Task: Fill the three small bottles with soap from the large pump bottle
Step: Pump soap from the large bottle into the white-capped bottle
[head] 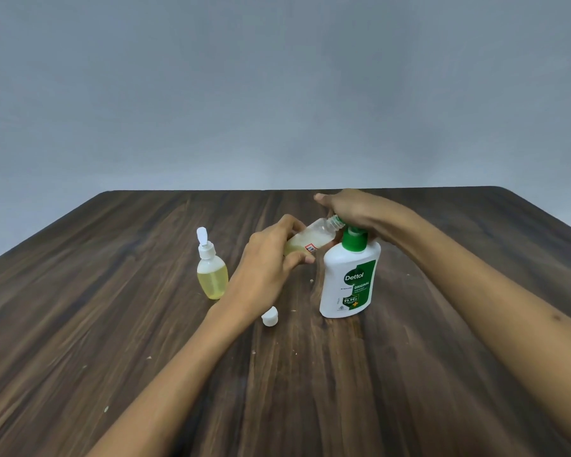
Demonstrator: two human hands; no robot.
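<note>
Wood table (pixel 112 324): left grip (pixel 271 258) wraps tilted small bottle (pixel 314 237); right grip (pixel 350 206) closed over pump bottle (pixel 348 285).

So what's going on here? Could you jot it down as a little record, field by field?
surface: dark wooden table
left hand: holds a small bottle tilted, open neck up at the pump spout
right hand: on top of the pump of the large pump bottle
held bottle contents: some yellowish soap, far from full
loose cap: lies on the table near the left wrist
second small bottle: stands upright at left, flip lid open, mostly full
third small bottle: not visible
</note>
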